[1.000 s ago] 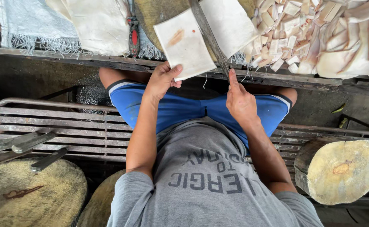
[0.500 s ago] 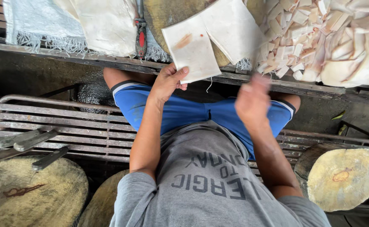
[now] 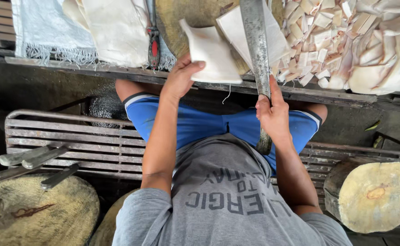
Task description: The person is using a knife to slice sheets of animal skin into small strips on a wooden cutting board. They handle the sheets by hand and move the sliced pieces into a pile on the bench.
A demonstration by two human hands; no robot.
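- Round wooden chopping block (image 3: 31,218), lower left corner; worn top with a dark mark.
- Three long-handled blades (image 3: 31,161) lying on the slatted metal bench (image 3: 72,136), handles roughly parallel, just above the block.
- White fringed cloth (image 3: 49,32), upper left, draped over the edge of the work ledge (image 3: 95,68).
- Red-handled tool (image 3: 153,41), upright on the ledge between the cloth and a second round board (image 3: 195,13).
- Left hand (image 3: 179,79): fingers curled under and thumb on top, pinching the near edge of a pale flat sheet (image 3: 211,57). The sheet juts past the ledge, lying away from the fingers toward the top of the view, partly over the round board.
- Second pale sheet (image 3: 236,27), beside the first, under the blade.
- Right hand (image 3: 273,114): fist clenched round the handle of a long cleaver-like knife (image 3: 257,50). The blade's long axis runs nearly straight away from the person, just right of the held sheet, close to its right edge. The left hand is the nearer to the sheet.
- Heap of cut pale pieces (image 3: 346,41), upper right, well apart from both hands.
- Log-section stump (image 3: 373,196), lower right.
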